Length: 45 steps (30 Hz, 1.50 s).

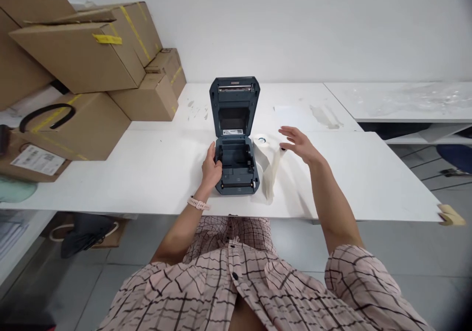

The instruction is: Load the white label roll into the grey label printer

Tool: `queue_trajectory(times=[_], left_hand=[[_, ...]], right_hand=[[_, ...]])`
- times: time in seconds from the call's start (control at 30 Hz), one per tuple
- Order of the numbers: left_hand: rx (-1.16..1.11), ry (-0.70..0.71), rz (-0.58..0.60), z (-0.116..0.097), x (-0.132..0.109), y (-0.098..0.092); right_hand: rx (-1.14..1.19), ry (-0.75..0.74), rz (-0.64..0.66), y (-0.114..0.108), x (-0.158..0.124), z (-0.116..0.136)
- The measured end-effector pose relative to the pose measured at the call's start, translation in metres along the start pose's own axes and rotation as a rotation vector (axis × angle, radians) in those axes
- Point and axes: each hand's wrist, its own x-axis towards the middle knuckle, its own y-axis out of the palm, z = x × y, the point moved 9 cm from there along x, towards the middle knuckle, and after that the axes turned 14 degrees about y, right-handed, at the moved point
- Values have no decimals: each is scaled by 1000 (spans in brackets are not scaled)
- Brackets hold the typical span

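A dark grey label printer [236, 176] stands on the white table with its lid [234, 105] raised and its inner bay exposed. My left hand [212, 167] grips the printer's left side, the thumb over its edge. Beside the printer on the right lies a white label roll [262, 141], with a pale strip [271, 178] loosely curling towards the table's front. Above and right of that strip is my right hand [299, 145], fingers stretched apart and holding nothing. A small dark piece [283, 149] shows just under its fingertips; whether they touch it I cannot tell.
Cardboard boxes [81, 58] with yellow tape are piled on the left of the table [368, 173]. Clear plastic wrap [416, 100] lies at the back right. A tan padded piece [450, 215] sits at the right front corner, and a blue stool [457, 156] stands beyond.
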Motion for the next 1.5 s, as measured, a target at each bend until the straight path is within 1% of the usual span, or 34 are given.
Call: queue_trajectory(times=[0.07, 0.13, 0.17, 0.23, 0.3, 0.37, 0.4, 0.47, 0.53, 0.57, 0.6, 0.63, 0.7, 0.77, 0.83, 0.93, 1.03, 1.1, 1.13, 1.2, 1.23, 1.33, 1.43, 1.5], left_hand=[[-13, -15, 2, 0, -1, 0], [-33, -22, -1, 0, -2, 1], [-42, -22, -3, 0, -2, 1], [-49, -23, -9, 1, -2, 1], [-38, -25, -18, 3, -1, 1], [-26, -27, -31, 5, -1, 1], [-22, -24, -34, 5, 0, 1], [-16, -16, -36, 6, 0, 1], [-14, -5, -32, 6, 1, 2], [-15, 1, -31, 6, 1, 3], [-18, 7, -36, 6, 1, 3], [-24, 12, -41, 6, 1, 3], [-35, 14, -53, 6, 0, 2], [-42, 0, -59, 6, 0, 2], [-51, -14, -56, 6, 0, 3], [-69, -11, -50, 6, 0, 4], [-69, -4, -66, 8, 1, 3], [-62, -5, -74, 9, 1, 3], [-60, -5, -73, 10, 1, 3], [-61, -2, -73, 9, 0, 3], [-63, 2, -75, 9, 0, 3], [-68, 22, -87, 6, 0, 2], [-68, 35, -90, 5, -1, 2], [-71, 50, -91, 6, -1, 2]], right_hand=[[-185, 20, 98, 24, 18, 12], [-321, 75, 202, 50, 34, 13], [-360, 100, 222, 59, 40, 11], [-396, 125, 191, 67, 48, 8], [-396, 126, 107, 61, 49, 6], [-381, 128, 24, 47, 43, 7], [-335, 123, -11, 39, 38, 11], [-158, 81, -60, 25, 26, 27], [28, 3, -46, 26, 13, 53], [70, -41, -17, 33, 7, 68], [48, -81, 31, 45, 1, 83], [-24, -112, 90, 62, -3, 98], [-260, -150, 231, 103, -11, 119], [-509, -161, 359, 141, -15, 126], [-676, -156, 431, 167, -14, 125], [-832, -147, 473, 190, -6, 116], [-987, -95, 465, 204, 4, 97], [-1073, -76, 427, 207, 6, 88], [-1092, -92, 402, 208, 4, 86], [-1071, -177, 345, 208, -8, 90], [-1035, -234, 317, 207, -20, 93], [-923, -362, 277, 202, -69, 95], [-881, -372, 279, 201, -120, 80], [-885, -355, 238, 201, -142, 70]])
